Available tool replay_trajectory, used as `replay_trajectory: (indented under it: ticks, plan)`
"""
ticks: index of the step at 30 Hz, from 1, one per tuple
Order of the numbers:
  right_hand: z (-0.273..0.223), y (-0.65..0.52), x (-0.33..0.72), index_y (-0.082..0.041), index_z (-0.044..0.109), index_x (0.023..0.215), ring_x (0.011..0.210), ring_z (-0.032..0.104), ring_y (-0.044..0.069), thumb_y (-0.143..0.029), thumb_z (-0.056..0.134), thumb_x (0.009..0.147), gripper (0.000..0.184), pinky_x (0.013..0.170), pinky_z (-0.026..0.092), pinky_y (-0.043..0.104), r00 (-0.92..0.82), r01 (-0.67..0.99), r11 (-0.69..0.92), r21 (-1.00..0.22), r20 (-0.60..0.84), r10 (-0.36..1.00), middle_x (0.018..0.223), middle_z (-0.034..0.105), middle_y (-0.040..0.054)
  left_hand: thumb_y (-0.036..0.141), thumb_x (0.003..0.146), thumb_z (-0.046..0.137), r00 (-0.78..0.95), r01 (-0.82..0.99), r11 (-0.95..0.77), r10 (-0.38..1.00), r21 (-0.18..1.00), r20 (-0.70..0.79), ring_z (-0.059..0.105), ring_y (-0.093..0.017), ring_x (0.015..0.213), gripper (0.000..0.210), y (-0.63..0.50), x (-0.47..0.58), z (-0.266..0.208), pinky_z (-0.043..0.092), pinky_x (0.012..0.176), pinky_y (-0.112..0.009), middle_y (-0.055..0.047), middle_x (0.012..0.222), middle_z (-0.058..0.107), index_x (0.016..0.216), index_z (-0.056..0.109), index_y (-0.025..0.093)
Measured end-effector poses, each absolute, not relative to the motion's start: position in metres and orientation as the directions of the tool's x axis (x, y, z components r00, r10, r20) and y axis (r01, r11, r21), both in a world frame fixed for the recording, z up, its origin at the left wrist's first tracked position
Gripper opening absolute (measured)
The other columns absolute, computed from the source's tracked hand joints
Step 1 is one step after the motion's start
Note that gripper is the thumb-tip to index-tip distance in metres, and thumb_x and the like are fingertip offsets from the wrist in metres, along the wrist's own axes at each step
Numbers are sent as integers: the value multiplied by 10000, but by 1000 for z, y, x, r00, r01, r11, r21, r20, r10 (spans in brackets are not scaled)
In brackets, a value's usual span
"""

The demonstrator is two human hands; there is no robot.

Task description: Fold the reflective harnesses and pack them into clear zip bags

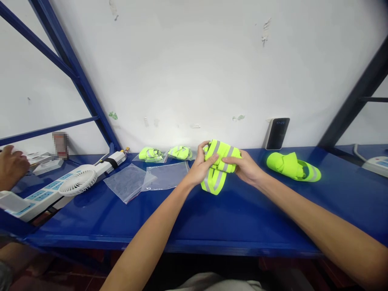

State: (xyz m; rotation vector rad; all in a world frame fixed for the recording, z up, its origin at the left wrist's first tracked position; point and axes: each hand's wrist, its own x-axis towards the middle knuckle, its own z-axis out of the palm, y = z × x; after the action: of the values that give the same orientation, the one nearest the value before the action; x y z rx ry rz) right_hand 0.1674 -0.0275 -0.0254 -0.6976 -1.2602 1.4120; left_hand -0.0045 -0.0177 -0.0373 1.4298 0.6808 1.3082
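A neon-yellow reflective strap (222, 155) with grey stripes is bunched between my two hands, above the middle of the blue table. My left hand (201, 163) grips its left side, thumb across the front. On the other side my right hand (245, 166) is closed on it, thumb pressing the folds. A loop of the strap hangs below my fingers. To the right lies another rolled neon-yellow strap (292, 166). Near the wall sit two clear bags with folded neon-yellow material, one bag (150, 154) left of the other bag (180, 152).
Flat clear plastic bags, one (125, 182) partly beneath another (166, 176), lie left of my hands. Farther left are a white fan (78, 180) and a power strip (42, 195). A black-fronted device (277, 133) leans on the wall. Another person's hand (12, 165) shows at far left.
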Motion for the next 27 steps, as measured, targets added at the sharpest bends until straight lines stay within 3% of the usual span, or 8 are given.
replay_trajectory:
  ticks: [2, 6, 9, 14, 18, 23, 27]
  plan:
    - [-26, -24, 169, -178, 726, 991, 959, 712, 297, -234, 848, 627, 387, 859, 561, 419, -200, -335, 150, -930, 226, 953, 1021, 766, 81, 409, 785, 746, 254, -237, -260, 913, 936, 318, 612, -239, 1129, 687, -16, -3, -40, 451, 1011, -398, -72, 1212, 639, 1369, 413, 271]
    - [-26, -15, 175, -191, 715, 922, 991, 706, 309, -213, 838, 624, 322, 874, 569, 439, -70, -395, 205, -896, 252, 965, 1028, 766, 66, 426, 729, 788, 403, -137, -165, 892, 977, 207, 654, -269, 1041, 544, -7, -6, -50, 476, 971, -422, -119, 1121, 695, 1174, 617, 164]
    - [-27, -10, 178, -199, 708, 907, 1003, 704, 304, -201, 824, 636, 295, 888, 577, 439, -36, -416, 192, -889, 228, 973, 1032, 766, 56, 461, 739, 767, 404, -21, -185, 897, 982, 178, 665, -285, 983, 470, -1, -9, -53, 493, 924, -439, -131, 1051, 718, 1074, 683, 142]
    - [-27, -8, 178, -219, 696, 979, 1033, 695, 308, -185, 791, 666, 329, 882, 593, 443, 5, -427, 209, -880, 229, 973, 1064, 757, 53, 474, 775, 726, 362, 36, -392, 862, 919, 353, 616, -290, 1063, 487, -5, -10, -52, 452, 951, -414, -110, 1130, 680, 1160, 631, 191]
    - [-27, -5, 180, -221, 680, 1047, 1043, 689, 307, -199, 745, 707, 347, 819, 618, 428, 7, -447, 197, -873, 217, 976, 1078, 751, 58, 531, 834, 640, 225, 62, -435, 883, 899, 412, 603, -226, 857, 505, -11, -7, -53, 437, 886, -363, -25, 895, 628, 1227, 508, 243]
    - [-25, -4, 182, -208, 668, 1034, 1078, 674, 311, -233, 700, 752, 285, 803, 625, 435, -33, -448, 180, -876, 217, 976, 1114, 738, 70, 564, 877, 554, 176, 79, -509, 854, 857, 491, 513, -203, 751, 314, -8, -5, -58, 393, 864, -341, -4, 747, 498, 916, 556, 253]
    - [-24, -5, 183, -220, 669, 1033, 1162, 637, 285, -203, 669, 769, 265, 907, 597, 419, -26, -498, 185, -847, 227, 974, 1162, 723, 41, 536, 886, 549, 233, 104, -553, 822, 826, 520, 529, -235, 814, 291, -5, -5, -58, 371, 896, -346, -35, 766, 532, 898, 586, 248]
